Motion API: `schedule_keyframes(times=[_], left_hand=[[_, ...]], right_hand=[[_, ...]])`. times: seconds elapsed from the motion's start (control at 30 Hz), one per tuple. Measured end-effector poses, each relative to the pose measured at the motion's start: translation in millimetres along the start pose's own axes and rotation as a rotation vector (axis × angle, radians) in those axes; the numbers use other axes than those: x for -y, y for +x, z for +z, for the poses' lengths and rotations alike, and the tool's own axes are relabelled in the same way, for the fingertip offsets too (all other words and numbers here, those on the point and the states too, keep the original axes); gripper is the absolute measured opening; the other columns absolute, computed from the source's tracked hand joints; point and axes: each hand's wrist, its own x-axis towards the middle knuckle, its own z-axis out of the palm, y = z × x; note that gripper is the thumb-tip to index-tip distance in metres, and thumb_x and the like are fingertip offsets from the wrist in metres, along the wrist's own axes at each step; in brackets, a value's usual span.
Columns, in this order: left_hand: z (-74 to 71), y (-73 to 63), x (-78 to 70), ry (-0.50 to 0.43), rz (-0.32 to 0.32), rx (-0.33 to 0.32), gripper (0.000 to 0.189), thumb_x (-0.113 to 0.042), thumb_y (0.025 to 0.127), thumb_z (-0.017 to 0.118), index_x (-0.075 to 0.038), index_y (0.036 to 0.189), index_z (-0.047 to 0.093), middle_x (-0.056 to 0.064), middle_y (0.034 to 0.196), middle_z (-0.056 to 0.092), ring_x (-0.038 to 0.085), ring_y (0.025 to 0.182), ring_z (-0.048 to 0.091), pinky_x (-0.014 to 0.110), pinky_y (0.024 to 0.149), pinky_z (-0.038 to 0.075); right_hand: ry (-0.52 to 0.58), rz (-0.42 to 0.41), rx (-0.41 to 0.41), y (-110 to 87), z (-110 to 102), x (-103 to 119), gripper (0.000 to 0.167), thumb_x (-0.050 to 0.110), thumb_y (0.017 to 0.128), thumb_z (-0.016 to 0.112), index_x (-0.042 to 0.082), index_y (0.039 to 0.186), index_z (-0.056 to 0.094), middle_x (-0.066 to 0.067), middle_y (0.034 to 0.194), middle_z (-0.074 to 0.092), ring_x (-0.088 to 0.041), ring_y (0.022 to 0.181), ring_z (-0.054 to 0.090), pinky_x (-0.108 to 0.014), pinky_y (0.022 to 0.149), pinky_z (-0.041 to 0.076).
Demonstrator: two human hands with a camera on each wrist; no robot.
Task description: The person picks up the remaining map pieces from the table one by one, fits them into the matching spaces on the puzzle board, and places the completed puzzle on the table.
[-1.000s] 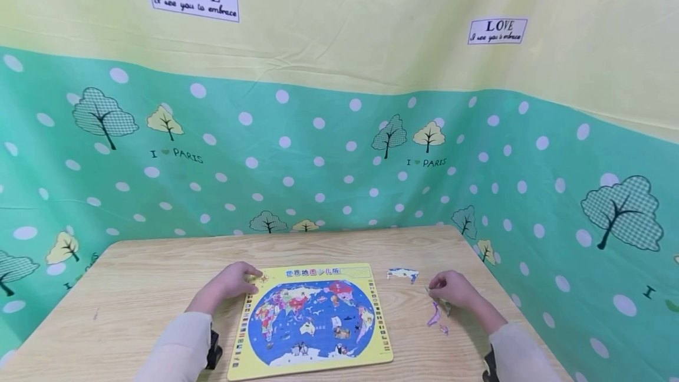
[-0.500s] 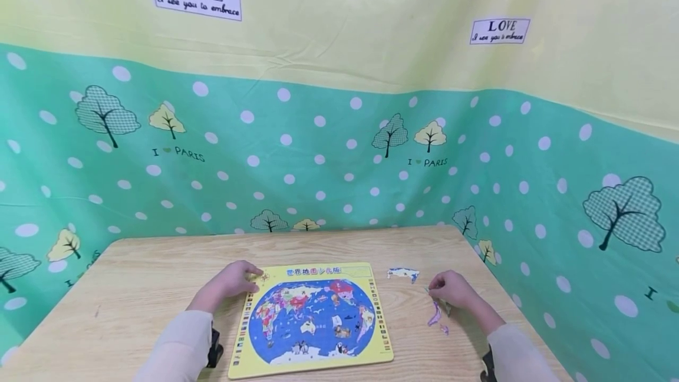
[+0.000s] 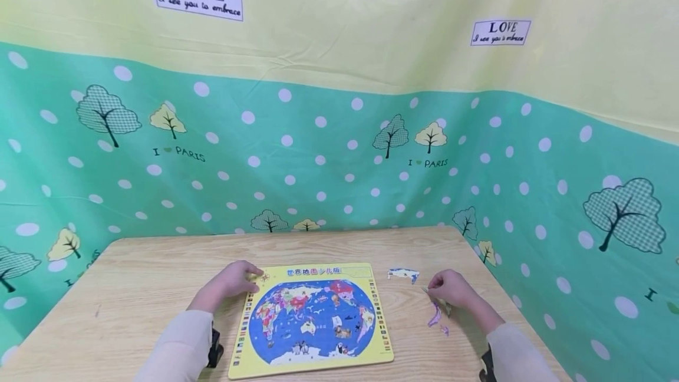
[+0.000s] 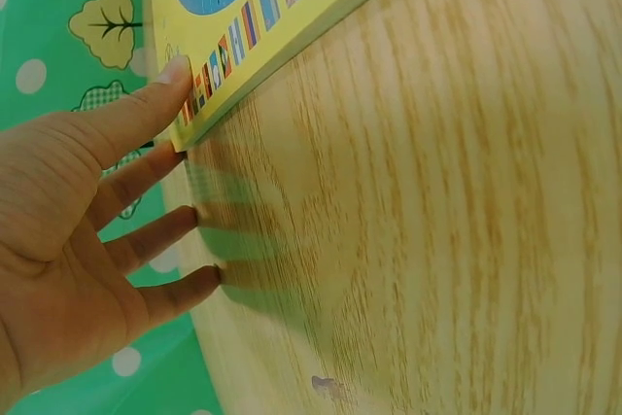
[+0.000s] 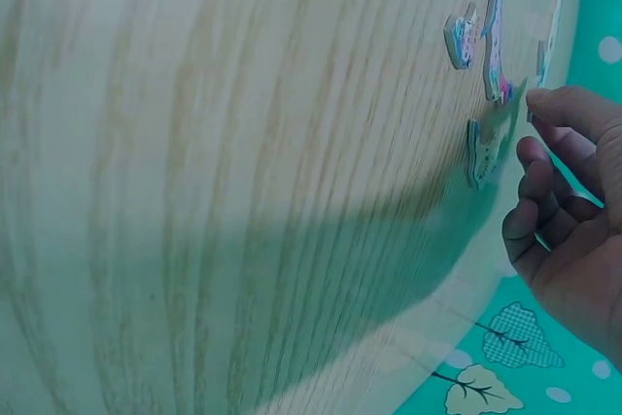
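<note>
A world map puzzle board [image 3: 379, 352] with a yellow border lies on the table. My left hand [image 3: 233, 280] holds its far left corner. In the left wrist view, the thumb [image 4: 160, 99] rests on the board's face, the index finger is at its corner and the other fingers are spread by the table edge. Right of the board, my right hand [image 3: 453, 289] pinches a small thin puzzle piece [image 3: 425, 290], mostly hidden by the fingertips. Beneath and near this hand lie a long purple piece [image 3: 435, 315], a small pink piece [image 3: 444, 331] and a greenish piece [image 5: 476, 157].
A white and blue puzzle piece [image 3: 403, 275] lies between the board and my right hand. The wooden table [image 3: 132, 287] meets a green and yellow patterned curtain [image 3: 318, 181] at its back and right side.
My right fingertips shift very slightly on the small piece. The left hand and the board stay in place; the head view moves only a little.
</note>
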Motion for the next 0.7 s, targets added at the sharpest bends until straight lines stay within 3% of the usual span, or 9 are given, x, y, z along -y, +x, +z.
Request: schedule_keyframes(times=[0.7], left_hand=[[-1.4, -0.3, -1.1, 0.004, 0.011, 0.003, 0.036, -0.008, 0.077, 0.072, -0.003, 0.113, 0.065, 0.025, 0.122, 0.057, 0.048, 0.119, 0.046, 0.059, 0.1, 0.039]], right_hand=[[0.037, -0.015, 0.003, 0.7, 6, 12, 0.005, 0.009, 0.079, 0.068, 0.005, 0.081, 0.067, -0.002, 0.073, 0.06, -0.014, 0.064, 0.053, -0.023, 0.055, 0.046]])
